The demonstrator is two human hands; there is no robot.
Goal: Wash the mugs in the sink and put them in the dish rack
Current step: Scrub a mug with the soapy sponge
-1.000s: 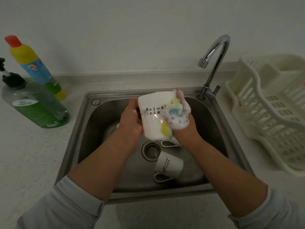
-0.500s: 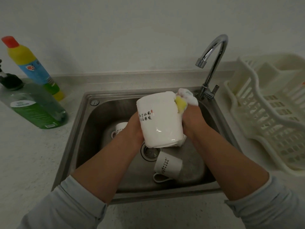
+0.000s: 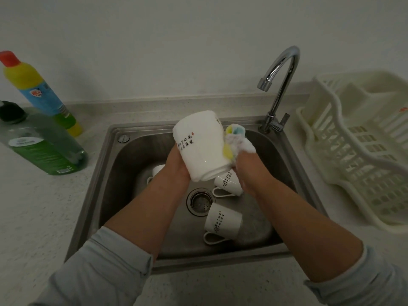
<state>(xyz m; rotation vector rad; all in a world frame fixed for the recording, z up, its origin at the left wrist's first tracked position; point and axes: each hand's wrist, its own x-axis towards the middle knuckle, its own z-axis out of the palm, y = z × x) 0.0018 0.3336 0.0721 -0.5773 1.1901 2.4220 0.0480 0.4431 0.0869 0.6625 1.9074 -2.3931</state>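
Observation:
Over the steel sink [image 3: 106, 173] my left hand [image 3: 176, 164] grips a white mug [image 3: 203, 149] with black script, its base tilted up and away from me. My right hand [image 3: 247, 166] holds a soapy yellow-and-blue sponge [image 3: 236, 140] against the mug's right side. Three more white mugs lie in the basin: one [image 3: 229, 184] just below the held mug, one [image 3: 220, 224] on its side right of the drain, one [image 3: 157, 171] partly hidden behind my left wrist. The cream dish rack [image 3: 357, 151] stands on the counter to the right.
A chrome tap [image 3: 280, 85] arches over the sink's back right corner. On the left counter a green bottle [image 3: 42, 149] lies on its side and a yellow-and-blue bottle with a red cap [image 3: 37, 89] leans near the wall. The drain [image 3: 199, 200] is at the basin's centre.
The mug has been turned in my left hand and tilted with its base further up. The sponge slid from the mug's top edge down along its right side.

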